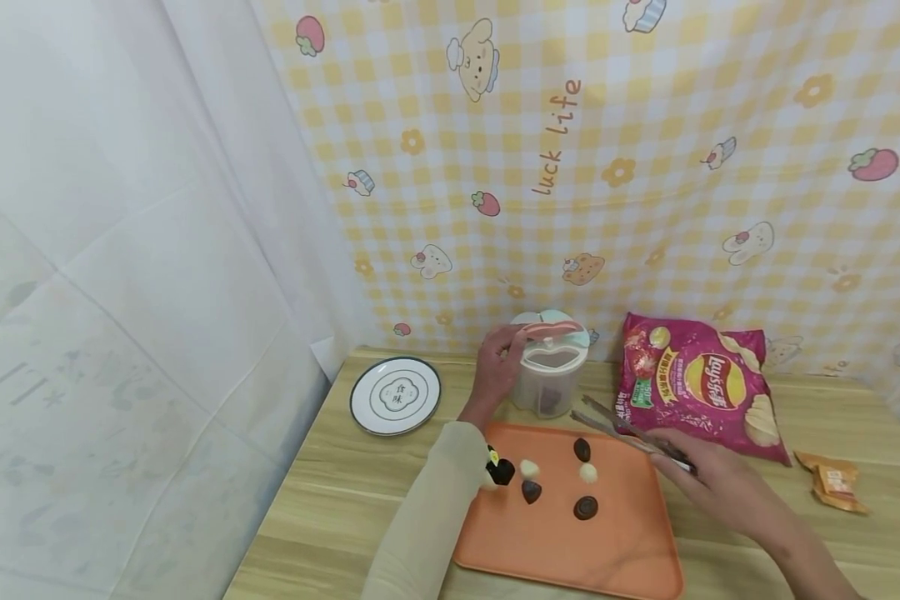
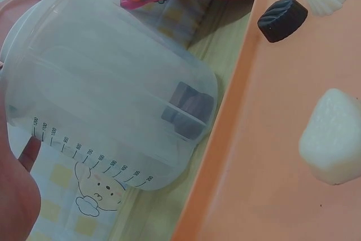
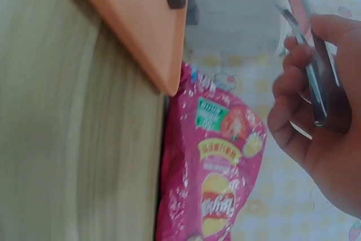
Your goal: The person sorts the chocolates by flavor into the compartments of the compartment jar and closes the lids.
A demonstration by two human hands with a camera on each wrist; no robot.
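Nearest the camera, an orange tray point(image 1: 570, 550) lies on the wooden surface point(image 1: 330, 500) and carries several small sweets: a dark chocolate point(image 1: 586, 507) toward its middle, another dark piece point(image 1: 531, 491) beside a white piece point(image 1: 529, 468), and farther back a dark one point(image 1: 582, 449) next to a white one point(image 1: 588, 472). Behind the tray's far edge stands a clear plastic jar point(image 1: 549, 379) with printed measuring marks; the left wrist view shows a few dark chocolates point(image 2: 186, 111) lying at its bottom. Its white lid point(image 1: 551, 332) has a pink handle. The left hand point(image 1: 497, 367) has its grip curled around the jar's left side, steadying it. The right hand point(image 1: 708, 471) has its fingers closed around a pair of metal tongs point(image 1: 630, 432), whose tips hang just over the tray's back corner, close to the jar and slightly parted, holding nothing. A red bag of crisps point(image 1: 693, 383) lies to the right of the jar, with a small orange packet point(image 1: 832, 483) farther right. A white plate point(image 1: 395, 395) with a dark rim sits to the left of the jar, well apart from the tray.
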